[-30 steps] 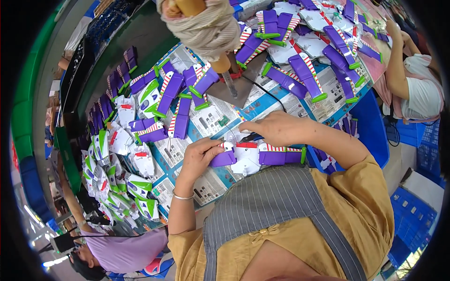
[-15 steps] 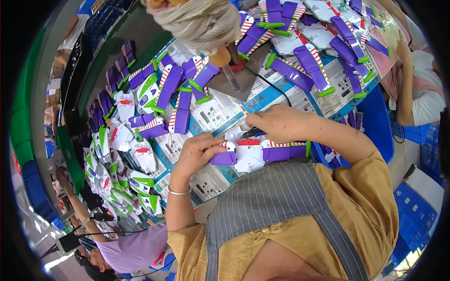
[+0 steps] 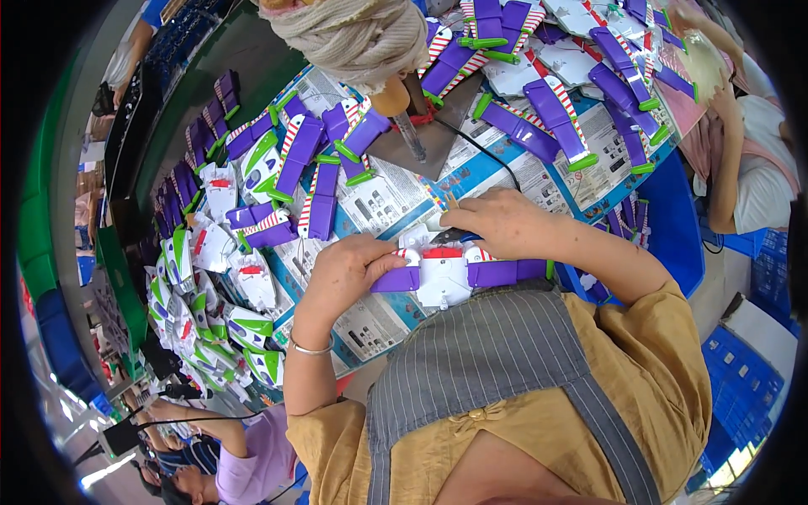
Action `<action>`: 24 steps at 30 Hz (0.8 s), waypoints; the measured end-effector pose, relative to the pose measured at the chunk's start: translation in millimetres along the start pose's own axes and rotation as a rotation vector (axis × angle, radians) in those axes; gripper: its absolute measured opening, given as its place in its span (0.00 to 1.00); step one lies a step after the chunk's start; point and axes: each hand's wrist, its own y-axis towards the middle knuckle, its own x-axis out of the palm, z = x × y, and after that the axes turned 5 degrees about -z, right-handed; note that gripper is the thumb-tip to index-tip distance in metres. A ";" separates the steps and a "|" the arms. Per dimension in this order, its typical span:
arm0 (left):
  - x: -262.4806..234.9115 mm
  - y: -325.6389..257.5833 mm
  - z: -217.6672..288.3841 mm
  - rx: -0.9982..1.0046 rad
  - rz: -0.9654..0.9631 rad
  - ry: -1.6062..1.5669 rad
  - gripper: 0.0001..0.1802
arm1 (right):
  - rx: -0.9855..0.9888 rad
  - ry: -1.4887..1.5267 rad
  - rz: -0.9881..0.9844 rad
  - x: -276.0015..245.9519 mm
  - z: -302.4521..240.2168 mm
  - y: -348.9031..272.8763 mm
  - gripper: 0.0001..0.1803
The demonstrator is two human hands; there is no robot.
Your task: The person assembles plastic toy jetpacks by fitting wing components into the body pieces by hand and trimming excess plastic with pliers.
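A white toy wing-pack [image 3: 443,279] with a red part and purple wings lies at the table's near edge, against my apron. My left hand [image 3: 349,268] is closed on its left wing, near the red-striped edge, with the thumb on top. Above the pack's right half, the fingers of my right hand [image 3: 503,220] are wrapped round a dark hand tool [image 3: 453,236]. Its tip lies by the red part; its exact kind is mostly hidden by the fingers. A pale, thin piece shows beside my right fingers.
Purple wings with green tips [image 3: 551,118] lie across the paper-covered table [image 3: 362,324]. White-and-green shells [image 3: 248,324] are heaped at left. A cloth-wrapped tool [image 3: 353,42] hangs at the top, over a dark plate. A blue bin [image 3: 686,252] stands at right. Co-workers sit on both sides.
My left hand and forearm have shifted slightly left, and the wing-pack has tilted a little. My right hand stays at the pack with the tool. The lower-left co-worker's arm has moved.
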 end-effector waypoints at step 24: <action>61.4 -47.4 16.2 -0.089 0.288 -0.223 0.12 | 0.256 0.288 0.002 -17.2 3.5 -12.3 0.19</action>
